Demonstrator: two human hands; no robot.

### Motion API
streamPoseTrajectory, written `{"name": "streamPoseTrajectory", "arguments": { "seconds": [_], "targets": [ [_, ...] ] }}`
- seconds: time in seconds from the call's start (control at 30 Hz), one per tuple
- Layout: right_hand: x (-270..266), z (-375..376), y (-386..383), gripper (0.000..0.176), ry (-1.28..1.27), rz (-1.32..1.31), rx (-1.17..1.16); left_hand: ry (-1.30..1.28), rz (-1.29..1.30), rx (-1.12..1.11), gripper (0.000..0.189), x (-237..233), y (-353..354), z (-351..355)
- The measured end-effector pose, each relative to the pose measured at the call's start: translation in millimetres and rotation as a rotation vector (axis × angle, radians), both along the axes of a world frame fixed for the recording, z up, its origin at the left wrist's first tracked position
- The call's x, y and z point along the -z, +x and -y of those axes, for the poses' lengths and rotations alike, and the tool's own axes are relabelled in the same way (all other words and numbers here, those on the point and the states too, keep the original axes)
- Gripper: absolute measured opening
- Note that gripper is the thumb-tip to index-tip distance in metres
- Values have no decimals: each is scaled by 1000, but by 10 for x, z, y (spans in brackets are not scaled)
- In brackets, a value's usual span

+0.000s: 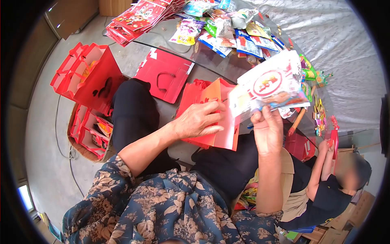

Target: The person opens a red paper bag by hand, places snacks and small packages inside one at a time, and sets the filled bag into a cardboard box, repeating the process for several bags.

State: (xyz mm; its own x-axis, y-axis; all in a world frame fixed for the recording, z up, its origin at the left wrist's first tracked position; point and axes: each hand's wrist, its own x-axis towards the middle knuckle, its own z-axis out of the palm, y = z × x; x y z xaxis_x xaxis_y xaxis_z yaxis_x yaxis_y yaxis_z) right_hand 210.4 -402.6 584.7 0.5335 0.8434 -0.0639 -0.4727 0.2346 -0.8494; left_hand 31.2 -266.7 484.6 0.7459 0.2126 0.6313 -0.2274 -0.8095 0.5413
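Note:
My left hand (200,120) is closed on the rim of a red paper gift bag (228,129), whose pale inside faces to the right. Between the thumb and fingers of my right hand (268,129) is a white snack packet (268,83) with a red ring printed on it, tilted up beside the bag's mouth. Its lower left corner overlaps the bag's opening in this view. Flat on the table, just left of the gift bag, lies another red bag (165,76) with a dark handle.
Colourful snack packets (223,30) are heaped at the back of the table, beside a stack of red printed bags (140,18). Upright red bags (87,73) stand at my left, with more in a cardboard box (83,148). Another person (325,191) sits at the right, hands raised.

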Motion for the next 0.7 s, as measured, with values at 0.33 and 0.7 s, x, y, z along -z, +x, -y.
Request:
{"name": "streamPoseTrajectory", "arguments": {
  "seconds": [0.33,0.7],
  "targets": [
    [61,230,-159,38,-295,597,124,-91,0,-16,11,14,-25,-2],
    [-79,221,-292,24,-613,1217,-12,-114,23,4,9,-7,-12,55]
  ]
}}
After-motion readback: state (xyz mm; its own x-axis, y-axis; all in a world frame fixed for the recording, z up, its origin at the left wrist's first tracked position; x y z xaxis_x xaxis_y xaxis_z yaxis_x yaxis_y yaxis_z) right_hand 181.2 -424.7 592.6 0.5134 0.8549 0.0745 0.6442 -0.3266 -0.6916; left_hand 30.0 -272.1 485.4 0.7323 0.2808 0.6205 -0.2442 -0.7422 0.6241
